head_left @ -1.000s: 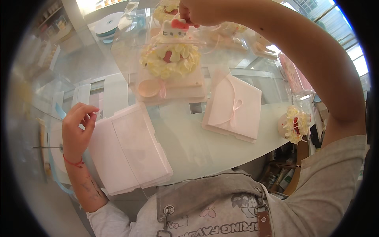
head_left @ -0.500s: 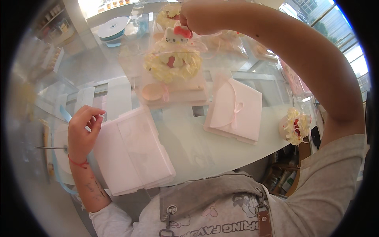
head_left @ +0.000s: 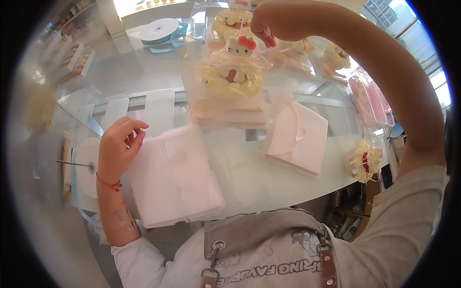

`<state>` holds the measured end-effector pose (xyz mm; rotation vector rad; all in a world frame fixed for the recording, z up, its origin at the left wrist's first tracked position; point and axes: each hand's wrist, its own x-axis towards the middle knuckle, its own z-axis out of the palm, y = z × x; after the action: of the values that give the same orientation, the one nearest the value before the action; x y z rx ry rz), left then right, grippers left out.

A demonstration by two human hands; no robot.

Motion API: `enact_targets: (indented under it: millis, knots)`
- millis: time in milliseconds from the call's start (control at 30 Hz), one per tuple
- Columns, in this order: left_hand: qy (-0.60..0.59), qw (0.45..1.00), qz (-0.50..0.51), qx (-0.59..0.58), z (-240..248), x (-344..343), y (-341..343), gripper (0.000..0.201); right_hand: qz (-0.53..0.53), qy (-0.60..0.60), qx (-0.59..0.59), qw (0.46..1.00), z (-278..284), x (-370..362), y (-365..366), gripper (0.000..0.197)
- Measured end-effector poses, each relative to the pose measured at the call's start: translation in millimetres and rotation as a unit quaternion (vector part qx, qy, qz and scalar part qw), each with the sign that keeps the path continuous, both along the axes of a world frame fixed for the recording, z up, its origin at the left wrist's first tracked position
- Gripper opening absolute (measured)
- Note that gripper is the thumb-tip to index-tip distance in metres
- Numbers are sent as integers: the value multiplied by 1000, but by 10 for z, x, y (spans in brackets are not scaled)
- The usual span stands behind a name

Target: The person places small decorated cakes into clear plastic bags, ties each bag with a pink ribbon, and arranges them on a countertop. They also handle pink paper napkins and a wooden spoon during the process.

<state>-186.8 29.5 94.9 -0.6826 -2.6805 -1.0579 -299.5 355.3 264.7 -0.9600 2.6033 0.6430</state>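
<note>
A cream-piped cake topped with a white cat figure wearing a red bow sits in a clear plastic box at the middle of the glass table. A pink spoon lies in the box's front. My right hand is raised just above and right of the figure, fingers curled together; whether it grips anything is unclear. My left hand pinches the left edge of a stack of flat translucent pinkish sheets near me.
A second pink stack tied with ribbon lies to the right, with a small flower-like cake at the table's edge. Behind are a teal ribbon spool, more cakes and pink trays. A metal spike on a round base stands at left.
The view has swung a little, so everything sits further right. My left hand's fingers have come onto the stack's edge. My right hand stays over the cat figure.
</note>
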Motion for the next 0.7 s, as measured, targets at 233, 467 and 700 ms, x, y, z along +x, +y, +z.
enact_targets:
  millis: [233, 467, 700]
  knots:
    - [-7, 1000, 11, -17, 45, 19, -20, 17, -13, -64, 63, 996, -158, -111, -10, 35]
    - [5, 1000, 16, -10, 42, 20, -9, 15, -65, -137, 29, 988, -230, -279, 28, 33]
    - [-16, 999, 19, -23, 51, 28, -4, 16, -51, -114, 45, 991, -223, -223, 36, 38]
